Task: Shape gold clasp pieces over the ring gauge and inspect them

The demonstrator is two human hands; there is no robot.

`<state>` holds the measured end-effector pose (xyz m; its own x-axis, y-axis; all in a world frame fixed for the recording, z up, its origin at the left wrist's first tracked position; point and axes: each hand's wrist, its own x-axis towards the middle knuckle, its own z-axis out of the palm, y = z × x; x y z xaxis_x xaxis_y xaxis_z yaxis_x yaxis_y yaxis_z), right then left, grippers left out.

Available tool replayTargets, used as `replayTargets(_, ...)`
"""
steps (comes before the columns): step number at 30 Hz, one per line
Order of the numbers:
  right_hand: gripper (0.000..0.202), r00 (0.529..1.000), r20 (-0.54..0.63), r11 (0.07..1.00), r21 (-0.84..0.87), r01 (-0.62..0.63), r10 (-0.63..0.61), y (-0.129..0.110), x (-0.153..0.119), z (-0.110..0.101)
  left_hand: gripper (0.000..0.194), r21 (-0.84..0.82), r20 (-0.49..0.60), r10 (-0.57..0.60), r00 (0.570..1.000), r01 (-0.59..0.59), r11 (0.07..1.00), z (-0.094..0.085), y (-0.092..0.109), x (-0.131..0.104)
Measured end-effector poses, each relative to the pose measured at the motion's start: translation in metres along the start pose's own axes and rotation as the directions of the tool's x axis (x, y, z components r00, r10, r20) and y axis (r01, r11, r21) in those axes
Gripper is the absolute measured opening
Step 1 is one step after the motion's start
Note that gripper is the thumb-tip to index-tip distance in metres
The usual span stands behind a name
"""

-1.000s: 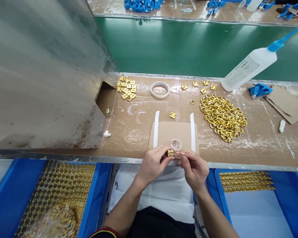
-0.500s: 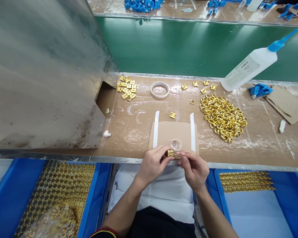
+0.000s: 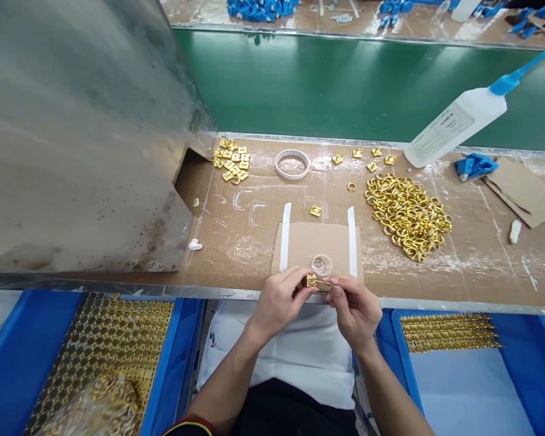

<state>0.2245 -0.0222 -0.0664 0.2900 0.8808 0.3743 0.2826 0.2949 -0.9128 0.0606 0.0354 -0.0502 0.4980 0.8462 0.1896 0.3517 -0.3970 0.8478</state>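
My left hand (image 3: 282, 303) pinches a small square gold ornament (image 3: 311, 280) between thumb and fingertips, just over the bench's front edge. From the right, my right hand (image 3: 356, 307) grips a thin stick (image 3: 323, 282) whose tip meets the ornament. What the stick is made of cannot be made out. A small clear round dish (image 3: 321, 264) sits just beyond my fingers on a cardboard pad (image 3: 318, 239), which two white tape strips hold down. One more square gold piece (image 3: 316, 211) lies behind the pad.
A heap of gold rings (image 3: 409, 215) lies to the right, square gold pieces (image 3: 231, 160) to the left. A tape roll (image 3: 292, 165) and a white bottle (image 3: 458, 126) stand behind. A metal housing (image 3: 86, 151) blocks the left. Blue trays (image 3: 538, 363) flank my lap.
Both hands stay almost in place. The stick's angle at the ornament has shifted very slightly.
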Motion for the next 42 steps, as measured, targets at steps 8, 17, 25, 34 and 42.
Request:
replayTargets(8, 0.017, 1.0, 0.007, 1.0, -0.024, 0.019, -0.019, 0.001, -0.001, -0.001, 0.016, -0.007, 0.0, -0.008, 1.0, 0.008, 1.0, -0.001, 0.0, 0.0)
replayTargets(17, 0.016, 0.999, 0.012, 0.999, -0.032, 0.033, -0.033, 0.002, -0.001, 0.0, 0.016, -0.006, 0.001, -0.016, 1.0, 0.016, 1.0, 0.0, 0.0, 0.0)
replayTargets(25, 0.017, 0.999, 0.007, 0.999, -0.029, 0.039, -0.039, 0.002, -0.001, 0.0, 0.016, 0.002, 0.004, -0.009, 1.0, 0.009, 1.0, 0.0, -0.001, 0.001)
replayTargets(34, 0.014, 1.0, 0.011, 0.996, -0.085, 0.029, -0.029, 0.002, 0.0, 0.0, 0.014, -0.002, -0.003, -0.022, 1.0, 0.022, 1.0, 0.001, 0.0, 0.0)
replayTargets(42, 0.015, 0.998, -0.045, 0.999, -0.005, -0.032, 0.032, -0.009, 0.005, -0.004, 0.017, -0.027, 0.008, -0.035, 0.999, 0.035, 0.999, -0.003, 0.0, 0.0)
